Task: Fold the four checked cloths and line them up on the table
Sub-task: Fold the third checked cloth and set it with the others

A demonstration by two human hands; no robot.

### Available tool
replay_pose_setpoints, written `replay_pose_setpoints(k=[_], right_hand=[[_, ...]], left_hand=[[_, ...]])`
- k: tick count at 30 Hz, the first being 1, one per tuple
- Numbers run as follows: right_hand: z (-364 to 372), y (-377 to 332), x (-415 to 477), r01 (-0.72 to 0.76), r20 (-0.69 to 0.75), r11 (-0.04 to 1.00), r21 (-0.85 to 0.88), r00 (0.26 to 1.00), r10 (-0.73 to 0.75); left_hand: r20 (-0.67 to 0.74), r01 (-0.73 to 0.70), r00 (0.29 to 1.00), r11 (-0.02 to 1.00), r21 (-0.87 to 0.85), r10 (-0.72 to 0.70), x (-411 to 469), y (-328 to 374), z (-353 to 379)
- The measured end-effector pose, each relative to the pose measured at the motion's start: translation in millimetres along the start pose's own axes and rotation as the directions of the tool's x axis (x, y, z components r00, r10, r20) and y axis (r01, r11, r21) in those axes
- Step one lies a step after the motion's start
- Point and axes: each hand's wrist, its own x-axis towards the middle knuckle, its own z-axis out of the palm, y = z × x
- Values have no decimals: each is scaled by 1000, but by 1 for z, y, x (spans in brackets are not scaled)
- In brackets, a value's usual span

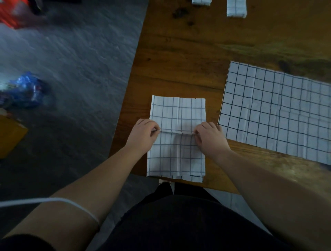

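Right at the table's (179, 62) near edge lies a white cloth (179, 111) with a dark grid. It is folded into a narrow strip, and its near end hangs slightly past the edge. The left hand (143, 133) and right hand (211, 136) each pinch a raised crease across its middle, one at each side. Just right of them a flat cloth (277, 111) lies spread and wrinkled. At the far edge sit a folded cloth (236, 9) and, left of it, a cropped cloth (201, 1). The table is dark knotted wood. To its left, the grey floor (71, 62) holds a blurred blue bag (25, 89) and a brown box (9, 136).
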Motion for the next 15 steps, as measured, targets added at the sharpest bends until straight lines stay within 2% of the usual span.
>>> replay_pose_setpoints(k=[5,9,12,15], right_hand=[[-25,-14,-19,-1,-105,996,94,994,11],[-55,-22,-38,-52,-159,971,233,983,91],[-77,-28,-54,-59,-219,911,409,962,161],[-100,-34,-70,-28,-267,786,618,933,242]], left_hand=[[-14,38,999,990,-138,-41,-11,17,-33],[-35,41,998,955,-293,-54,-19,44,-65],[-70,36,996,947,-318,-61,-25,63,-88],[-121,21,990,925,-380,-72,-29,78,-106]])
